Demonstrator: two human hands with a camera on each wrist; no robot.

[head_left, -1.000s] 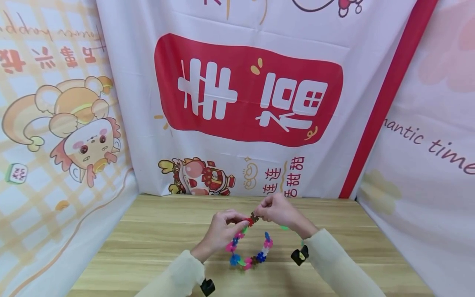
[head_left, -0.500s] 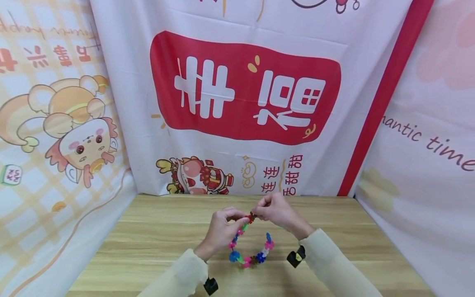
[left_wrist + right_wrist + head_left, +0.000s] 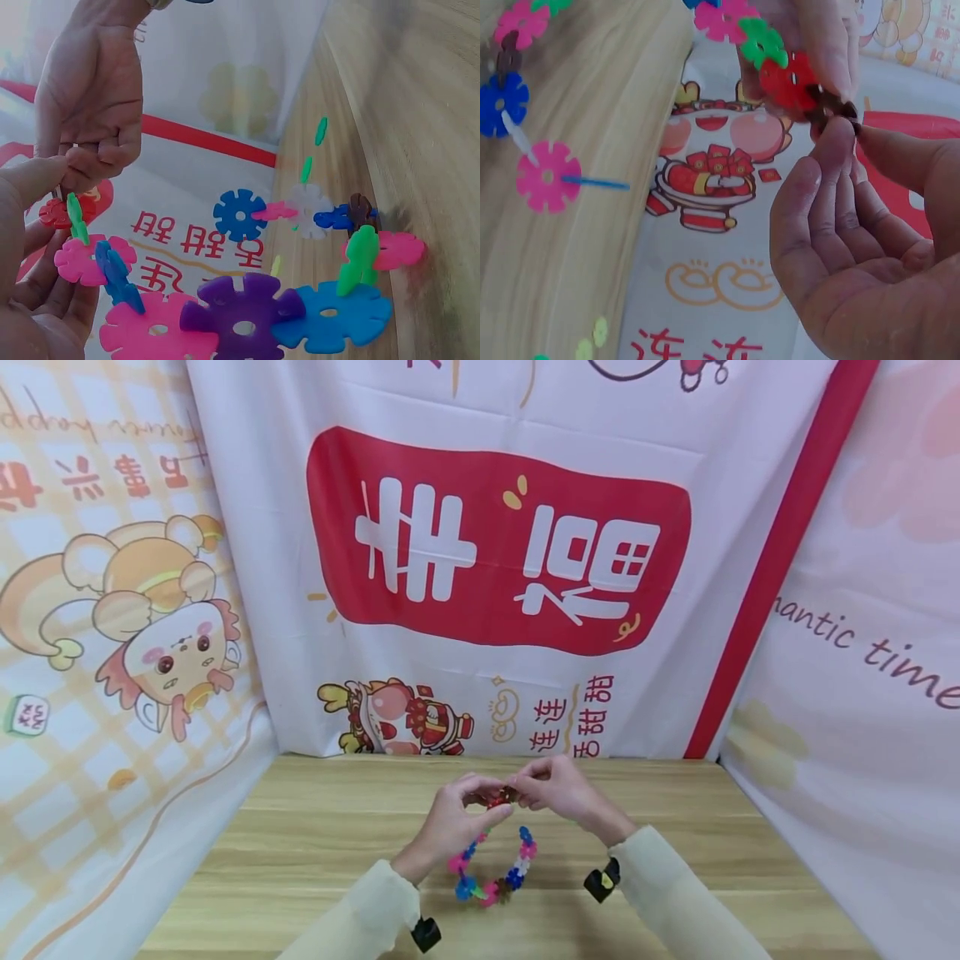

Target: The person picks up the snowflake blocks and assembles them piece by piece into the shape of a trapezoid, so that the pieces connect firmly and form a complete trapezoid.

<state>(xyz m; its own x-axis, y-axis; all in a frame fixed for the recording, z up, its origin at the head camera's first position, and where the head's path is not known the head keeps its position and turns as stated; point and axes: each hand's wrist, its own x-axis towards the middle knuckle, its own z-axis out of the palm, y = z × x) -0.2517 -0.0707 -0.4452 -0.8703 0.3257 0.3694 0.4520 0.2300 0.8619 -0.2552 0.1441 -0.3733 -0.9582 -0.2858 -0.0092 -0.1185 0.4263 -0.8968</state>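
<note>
**One left hand (image 3: 453,817), one right hand (image 3: 558,795), one chain of multicoloured flower-shaped plastic discs (image 3: 465,887)**

The left hand pinched a red notched plastic disc (image 3: 781,81) between thumb and fingers at the far end of the chain. Just beside it, the right hand pinched a dark brown notched plastic disc (image 3: 823,101) between thumb and forefinger, its other fingers curled toward the palm. The brown disc touched the red one; the fingertips hid whether their slots were joined.

From the red disc the chain ran on through a small green disc (image 3: 77,217) and a pink disc (image 3: 94,264), then bowed round past a purple disc (image 3: 244,330) and a light-blue disc (image 3: 334,322). It ended at a blue disc (image 3: 240,229), which stood apart from both hands, so the loop was open. It lay over the pale wood-grain table (image 3: 315,843), in front of the person; whether its lower part rested on the wood could not be told.

Loose green plastic pieces (image 3: 321,131) and yellowish pieces (image 3: 600,330) lay on the table near the chain. Both arms wore cream sleeves (image 3: 360,914), with a small black device (image 3: 426,935) at each wrist. Behind the table hung a white cloth (image 3: 281,610) printed with a large red panel (image 3: 495,552) bearing white characters.
</note>
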